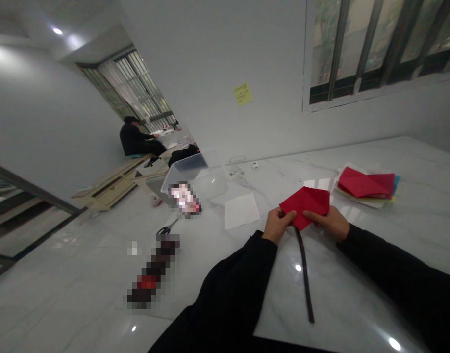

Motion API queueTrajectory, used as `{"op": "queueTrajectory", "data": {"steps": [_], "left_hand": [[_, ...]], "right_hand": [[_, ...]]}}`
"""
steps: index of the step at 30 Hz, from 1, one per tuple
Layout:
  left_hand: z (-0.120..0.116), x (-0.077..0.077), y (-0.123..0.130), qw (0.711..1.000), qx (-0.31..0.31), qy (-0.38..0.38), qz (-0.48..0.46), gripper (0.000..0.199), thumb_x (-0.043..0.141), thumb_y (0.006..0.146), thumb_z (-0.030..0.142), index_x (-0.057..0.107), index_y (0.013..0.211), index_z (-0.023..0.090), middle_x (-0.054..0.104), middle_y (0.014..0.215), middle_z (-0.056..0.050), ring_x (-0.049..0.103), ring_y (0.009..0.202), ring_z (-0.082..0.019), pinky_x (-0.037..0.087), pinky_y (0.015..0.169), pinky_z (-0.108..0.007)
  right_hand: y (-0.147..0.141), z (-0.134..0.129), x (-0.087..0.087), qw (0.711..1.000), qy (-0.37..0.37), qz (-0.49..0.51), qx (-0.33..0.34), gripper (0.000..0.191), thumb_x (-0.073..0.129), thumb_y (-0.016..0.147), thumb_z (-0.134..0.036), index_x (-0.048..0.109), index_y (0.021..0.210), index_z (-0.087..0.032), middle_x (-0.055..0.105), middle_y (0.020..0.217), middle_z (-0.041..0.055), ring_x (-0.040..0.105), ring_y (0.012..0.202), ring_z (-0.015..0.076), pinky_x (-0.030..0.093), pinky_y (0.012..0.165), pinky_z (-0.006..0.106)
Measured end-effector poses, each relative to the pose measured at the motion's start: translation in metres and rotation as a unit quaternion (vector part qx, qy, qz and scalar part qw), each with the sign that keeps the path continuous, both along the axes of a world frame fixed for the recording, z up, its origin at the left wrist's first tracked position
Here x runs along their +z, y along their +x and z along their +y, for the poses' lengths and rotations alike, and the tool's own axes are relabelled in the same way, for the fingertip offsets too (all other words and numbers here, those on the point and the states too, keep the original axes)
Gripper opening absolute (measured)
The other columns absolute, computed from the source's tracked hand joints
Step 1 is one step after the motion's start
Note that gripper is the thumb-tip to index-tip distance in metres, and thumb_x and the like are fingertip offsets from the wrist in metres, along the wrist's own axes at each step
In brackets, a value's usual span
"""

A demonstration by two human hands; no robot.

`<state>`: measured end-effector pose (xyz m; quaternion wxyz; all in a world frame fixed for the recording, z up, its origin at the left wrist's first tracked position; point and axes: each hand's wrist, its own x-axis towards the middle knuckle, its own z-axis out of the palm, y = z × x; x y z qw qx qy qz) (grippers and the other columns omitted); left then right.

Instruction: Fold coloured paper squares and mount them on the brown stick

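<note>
Both hands grip a folded sheet of red paper above the marble-patterned tabletop. My left hand pinches its lower left side, the thumb lying on the front. On the right side, my right hand holds it in the same way, thumb on top and fingers behind. A dark narrow strip hangs or lies below the paper; its upper end is hidden, so I cannot tell whether it is attached. To the left lies a white square sheet. A stack of coloured sheets with red paper on top sits to the right.
Black-handled scissors lie left, near a blurred-out dark object and a blurred-out pink item. Behind them stands a clear plastic bin. A white cable lies by the wall. Another person sits far back left.
</note>
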<state>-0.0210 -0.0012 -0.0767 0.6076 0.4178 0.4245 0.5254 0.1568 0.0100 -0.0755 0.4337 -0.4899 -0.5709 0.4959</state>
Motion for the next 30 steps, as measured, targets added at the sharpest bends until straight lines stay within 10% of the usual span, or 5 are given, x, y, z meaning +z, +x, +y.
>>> {"op": "queueTrajectory", "data": {"steps": [10,16,22,30], "left_hand": [[0.006,0.005,-0.004,1.000,0.012,0.014,-0.023,0.048,0.082,0.064,0.039,0.071,0.100,0.010,0.074,0.097,-0.012,0.069,0.082,-0.021,0.053,0.081,-0.034],[0.010,0.009,-0.011,1.000,0.023,0.013,-0.012,0.050,0.082,0.063,0.039,0.071,0.101,0.009,0.074,0.099,-0.014,0.070,0.086,-0.023,0.053,0.084,-0.036],[0.009,0.012,-0.012,0.998,0.021,0.032,0.045,0.045,0.081,0.065,0.038,0.073,0.099,0.011,0.074,0.097,-0.012,0.070,0.084,-0.022,0.054,0.083,-0.036],[0.006,0.014,-0.012,0.993,-0.010,0.060,0.097,0.045,0.078,0.068,0.042,0.072,0.100,0.011,0.074,0.098,-0.012,0.070,0.083,-0.023,0.055,0.081,-0.036]], "right_hand": [[-0.003,0.007,0.004,0.997,-0.045,0.064,0.026,0.046,0.073,0.066,-0.062,0.061,0.068,-0.017,0.060,0.059,0.0015,0.050,0.052,0.0139,0.035,0.048,0.026],[0.002,0.021,0.003,0.956,-0.132,0.259,0.033,0.075,0.033,0.076,-0.085,0.067,0.092,-0.020,0.071,0.081,0.0101,0.065,0.069,0.0223,0.048,0.056,0.032],[0.001,0.020,-0.004,0.973,-0.080,0.202,0.070,0.043,0.078,0.065,-0.053,0.073,0.091,-0.019,0.074,0.088,0.0055,0.068,0.082,0.0244,0.053,0.078,0.037],[0.003,0.018,-0.003,0.987,-0.004,0.119,0.107,0.045,0.077,0.068,-0.050,0.075,0.096,-0.015,0.076,0.091,0.0077,0.070,0.082,0.0256,0.054,0.080,0.040]]}}
